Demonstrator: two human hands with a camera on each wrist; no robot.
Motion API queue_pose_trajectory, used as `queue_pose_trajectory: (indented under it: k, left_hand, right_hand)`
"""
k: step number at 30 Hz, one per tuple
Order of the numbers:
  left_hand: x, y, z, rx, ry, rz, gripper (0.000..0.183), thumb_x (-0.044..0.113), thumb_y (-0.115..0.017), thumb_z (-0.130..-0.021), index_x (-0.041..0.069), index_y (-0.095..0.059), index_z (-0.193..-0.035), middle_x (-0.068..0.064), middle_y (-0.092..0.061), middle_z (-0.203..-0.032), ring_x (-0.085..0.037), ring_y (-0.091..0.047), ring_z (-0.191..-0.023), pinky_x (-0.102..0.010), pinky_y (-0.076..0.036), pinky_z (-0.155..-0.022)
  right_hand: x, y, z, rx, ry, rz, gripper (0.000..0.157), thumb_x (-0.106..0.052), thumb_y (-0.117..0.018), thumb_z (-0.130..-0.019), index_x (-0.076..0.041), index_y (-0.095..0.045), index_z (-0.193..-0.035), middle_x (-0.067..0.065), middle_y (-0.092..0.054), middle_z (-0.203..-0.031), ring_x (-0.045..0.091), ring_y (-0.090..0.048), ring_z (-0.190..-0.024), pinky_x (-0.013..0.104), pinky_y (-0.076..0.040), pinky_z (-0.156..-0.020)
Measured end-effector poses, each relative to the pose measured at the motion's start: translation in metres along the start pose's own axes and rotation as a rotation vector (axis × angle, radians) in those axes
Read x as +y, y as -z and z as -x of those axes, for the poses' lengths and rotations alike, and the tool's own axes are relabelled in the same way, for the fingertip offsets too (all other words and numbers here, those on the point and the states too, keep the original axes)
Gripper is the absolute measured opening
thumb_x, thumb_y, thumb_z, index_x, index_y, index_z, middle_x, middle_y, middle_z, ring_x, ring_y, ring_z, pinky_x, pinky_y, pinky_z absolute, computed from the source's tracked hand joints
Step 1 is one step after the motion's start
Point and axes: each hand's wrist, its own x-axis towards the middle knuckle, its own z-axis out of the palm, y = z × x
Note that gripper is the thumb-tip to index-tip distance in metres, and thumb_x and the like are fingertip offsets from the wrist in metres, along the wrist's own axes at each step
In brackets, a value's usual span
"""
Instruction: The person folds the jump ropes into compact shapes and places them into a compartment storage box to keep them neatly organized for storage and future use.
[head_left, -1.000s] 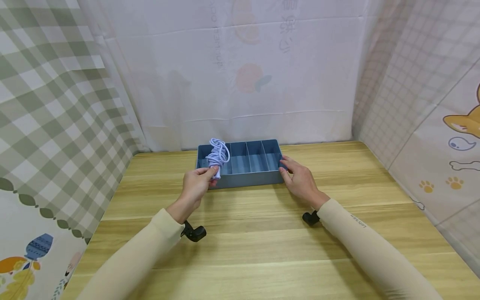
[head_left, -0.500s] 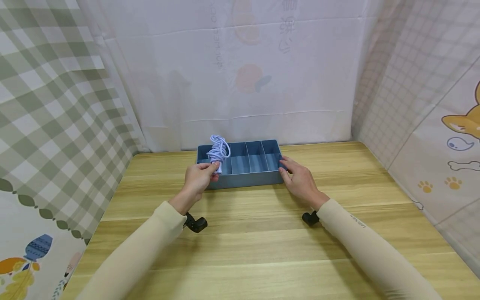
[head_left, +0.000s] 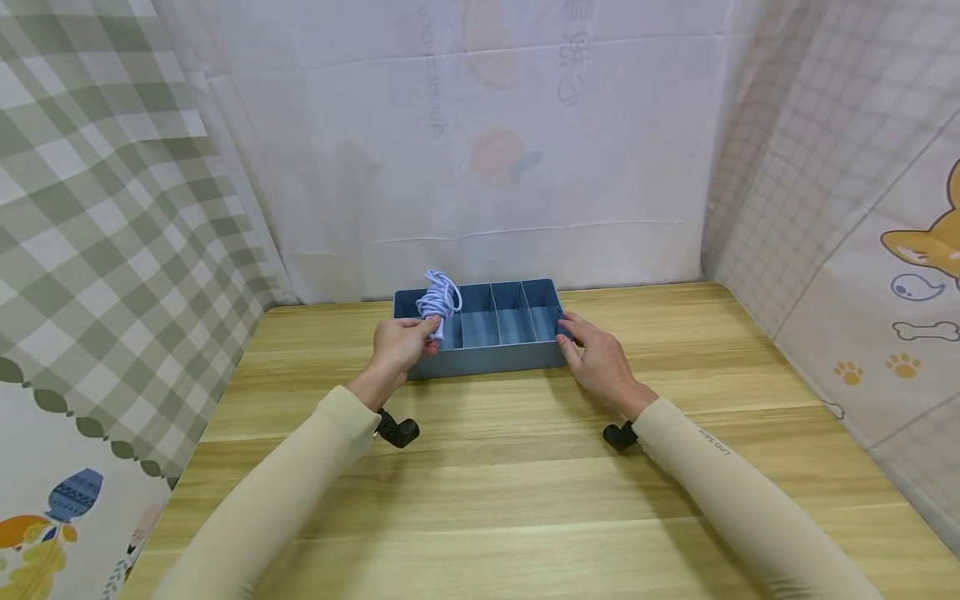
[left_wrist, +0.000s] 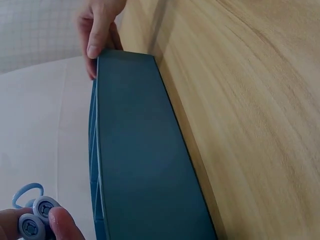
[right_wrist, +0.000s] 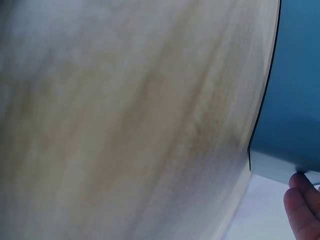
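In the head view my left hand [head_left: 401, 343] pinches a bundled lilac jump rope [head_left: 438, 296] between thumb and fingers. The rope's loops hang over the left end of a blue divided organizer box [head_left: 487, 360]. In the left wrist view the round ends of its two handles [left_wrist: 37, 217] show between finger and thumb. My right hand [head_left: 600, 358] holds the box's right end, thumb by the front corner and fingers at the end rim. Its fingertips [right_wrist: 300, 192] press against the end wall in the right wrist view.
The box stands on a wood-grain table [head_left: 495, 475], close to the back edge. Behind it hangs a white printed curtain [head_left: 480, 167]. A green checked cloth [head_left: 112, 208] hangs at the left, and a patterned cloth [head_left: 847, 275] at the right.
My left hand has moved forward and slightly right with the jump rope, further over the box's left end. The right hand and the box stay in place.
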Motion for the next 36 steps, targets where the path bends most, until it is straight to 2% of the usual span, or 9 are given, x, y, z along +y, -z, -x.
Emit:
queue_pose_trajectory:
  k: [7,14,21,27,36]
  left_hand:
    - [-0.004,-0.006,-0.007,0.002,0.017,0.01,0.034,0.027,-0.068,-0.102,-0.003,-0.072,-0.117,-0.009,-0.068,-0.095,-0.01,-0.067,-0.064,-0.036,-0.056,-0.089]
    - [-0.004,-0.008,-0.011,-0.028,0.005,-0.041,0.036,0.027,-0.063,-0.104,-0.004,-0.071,-0.119,-0.01,-0.069,-0.097,-0.01,-0.068,-0.068,-0.043,-0.048,-0.105]
    - [0.001,-0.006,-0.013,-0.072,0.029,-0.089,0.035,0.026,-0.061,-0.106,-0.004,-0.07,-0.119,-0.011,-0.068,-0.099,-0.014,-0.069,-0.076,-0.045,-0.046,-0.107]
    - [0.002,-0.005,-0.016,-0.064,0.003,-0.131,0.032,0.022,-0.064,-0.103,-0.007,-0.071,-0.115,-0.01,-0.067,-0.089,-0.012,-0.066,-0.066,-0.044,-0.054,-0.097]
    - [0.003,-0.007,-0.021,0.022,-0.001,-0.181,0.029,0.019,-0.069,-0.1,-0.006,-0.073,-0.114,-0.004,-0.065,-0.075,-0.008,-0.06,-0.054,-0.038,-0.06,-0.077]
  right_hand:
    - [-0.001,0.0,0.0,0.0,0.0,-0.005,0.04,-0.019,-0.058,-0.105,0.005,-0.06,-0.137,0.019,-0.053,-0.149,0.037,-0.068,-0.113,0.051,-0.057,-0.087]
    - [-0.001,0.0,0.0,0.005,0.007,-0.004,0.04,-0.018,-0.058,-0.105,0.007,-0.06,-0.136,0.021,-0.053,-0.148,0.038,-0.067,-0.115,0.052,-0.057,-0.088]
    - [-0.001,0.0,0.0,0.002,0.008,-0.005,0.04,-0.018,-0.058,-0.105,0.007,-0.06,-0.137,0.021,-0.053,-0.148,0.038,-0.066,-0.116,0.052,-0.057,-0.088]
    - [-0.003,0.001,0.001,-0.001,0.004,-0.01,0.04,-0.017,-0.058,-0.105,0.008,-0.059,-0.137,0.021,-0.053,-0.148,0.039,-0.066,-0.116,0.053,-0.057,-0.089]
    - [-0.003,0.001,0.0,-0.002,-0.002,-0.006,0.041,-0.018,-0.058,-0.105,0.007,-0.059,-0.138,0.02,-0.052,-0.149,0.039,-0.065,-0.118,0.053,-0.056,-0.091]
